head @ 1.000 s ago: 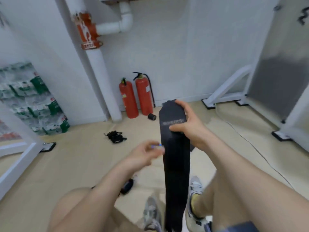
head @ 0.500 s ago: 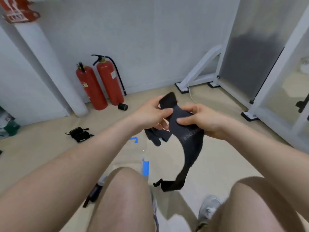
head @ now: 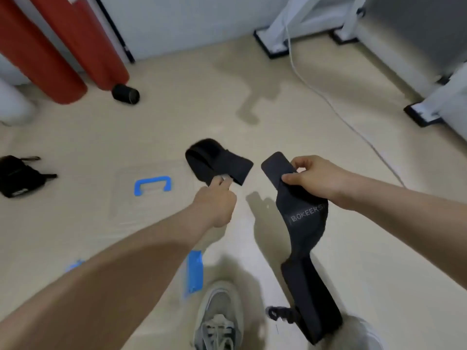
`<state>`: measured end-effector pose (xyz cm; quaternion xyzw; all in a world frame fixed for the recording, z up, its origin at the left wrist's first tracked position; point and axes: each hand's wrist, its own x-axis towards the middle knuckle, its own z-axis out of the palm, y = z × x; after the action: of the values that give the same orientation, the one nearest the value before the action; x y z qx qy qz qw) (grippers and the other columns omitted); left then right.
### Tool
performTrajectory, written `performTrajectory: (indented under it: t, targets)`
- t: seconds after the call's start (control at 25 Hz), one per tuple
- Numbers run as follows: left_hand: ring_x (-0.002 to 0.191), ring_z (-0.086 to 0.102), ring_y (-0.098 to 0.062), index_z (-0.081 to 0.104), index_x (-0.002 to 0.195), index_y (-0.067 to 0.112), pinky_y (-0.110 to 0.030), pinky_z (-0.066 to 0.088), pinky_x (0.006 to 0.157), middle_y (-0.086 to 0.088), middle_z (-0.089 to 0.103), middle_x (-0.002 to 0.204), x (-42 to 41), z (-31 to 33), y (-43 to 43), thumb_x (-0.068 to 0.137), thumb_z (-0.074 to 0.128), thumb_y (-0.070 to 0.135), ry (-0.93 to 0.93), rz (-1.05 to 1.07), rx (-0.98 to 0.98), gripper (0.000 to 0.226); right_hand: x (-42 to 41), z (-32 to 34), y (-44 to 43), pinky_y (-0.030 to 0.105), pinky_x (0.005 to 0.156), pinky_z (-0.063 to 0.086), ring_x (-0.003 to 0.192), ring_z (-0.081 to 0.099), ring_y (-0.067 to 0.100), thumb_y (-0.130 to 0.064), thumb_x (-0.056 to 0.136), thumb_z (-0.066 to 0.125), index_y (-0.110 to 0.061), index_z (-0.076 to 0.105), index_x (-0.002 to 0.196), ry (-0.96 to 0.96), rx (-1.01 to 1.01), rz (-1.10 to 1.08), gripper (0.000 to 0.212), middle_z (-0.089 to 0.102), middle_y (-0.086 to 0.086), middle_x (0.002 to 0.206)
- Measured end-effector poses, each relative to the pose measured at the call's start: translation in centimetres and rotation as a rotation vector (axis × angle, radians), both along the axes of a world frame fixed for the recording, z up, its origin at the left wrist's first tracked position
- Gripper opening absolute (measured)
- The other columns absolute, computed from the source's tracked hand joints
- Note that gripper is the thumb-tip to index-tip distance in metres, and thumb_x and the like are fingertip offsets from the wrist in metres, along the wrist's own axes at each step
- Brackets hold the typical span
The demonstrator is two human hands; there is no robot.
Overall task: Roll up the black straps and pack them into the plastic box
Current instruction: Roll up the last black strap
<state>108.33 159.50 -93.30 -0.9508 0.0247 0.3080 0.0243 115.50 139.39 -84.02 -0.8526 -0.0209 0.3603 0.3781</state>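
The hands have come apart. Half a second ago both worked one black bunch at the centre of view; now each holds its own piece, with bare floor showing between them.

The left hand (head: 217, 198) is clenched, pinching the lower edge of a short, folded black fabric strap (head: 214, 162) that stands up at 12 o'clock from its knuckles. The right hand (head: 312, 180) grips the rounded top end of a long black strap with grey "BOKEERS" lettering (head: 307, 223) between thumb and curled fingers. That strap hangs slack toward 6 o'clock, bending once, and its tail ends beside the grey lace-up shoe (head: 219, 317).

The clear plastic box with a blue handle (head: 153, 181) sits on the beige floor (head: 252, 79) at 9 o'clock from the left hand, partly under that forearm. Whether its lid is on I cannot tell.

Judged from this, the two pieces have been separated so each can be rolled alone; neither is rolled or packed. A small black roll (head: 125, 93) lies at 11 o'clock beside the red fire extinguishers (head: 101, 41), and a loose black bundle (head: 17, 176) lies at far 9 o'clock, both outside the box.
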Motion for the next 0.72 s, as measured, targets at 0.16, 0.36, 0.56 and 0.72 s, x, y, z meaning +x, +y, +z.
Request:
performTrajectory:
  t: [0.16,0.36,0.56,0.72]
  targets:
    - [0.151,-0.006,-0.034,0.062,0.128,0.016,-0.055,0.012,0.120,-0.007,-0.011,0.166,4.8,-6.0,0.4,0.096,0.053,0.017,-0.039,-0.066,0.144,0.034,0.8,-5.2,0.1,0.033,0.074,0.057,0.081,0.072,0.024,-0.013,0.095,0.061,-0.014,0.073,0.091,0.178,-0.024,-0.112,0.012,0.077,0.007,0.086]
    - [0.152,0.003,-0.024,0.024,0.154,0.011,-0.062,0.002,0.119,0.000,0.002,0.166,7.4,-7.9,1.2,0.093,0.048,0.006,-0.052,-0.002,0.010,0.065,1.6,-5.3,-0.1,0.030,0.063,0.053,0.064,0.067,0.023,-0.024,0.093,0.066,-0.013,0.069,0.073,0.265,-0.042,-0.135,0.023,0.073,0.008,0.072]
    - [0.104,0.065,-0.004,0.070,0.117,0.018,-0.023,0.048,0.096,0.015,0.070,0.111,7.8,0.2,0.9,0.090,0.058,0.003,-0.570,0.897,-1.136,0.033,4.3,-1.8,-0.1,0.029,0.065,0.057,0.072,0.071,0.019,-0.022,0.098,0.056,-0.009,0.070,0.103,0.362,0.283,-0.292,0.019,0.075,0.010,0.094]
    - [0.089,0.073,-0.020,0.069,0.102,0.001,-0.032,0.059,0.087,-0.006,0.077,0.094,5.4,10.5,0.5,0.090,0.069,0.010,-0.513,1.283,-1.768,0.015,5.3,5.4,-0.2,0.026,0.062,0.056,0.071,0.070,0.015,-0.024,0.099,0.052,-0.014,0.067,0.108,0.261,0.423,-0.240,0.020,0.071,0.012,0.107]
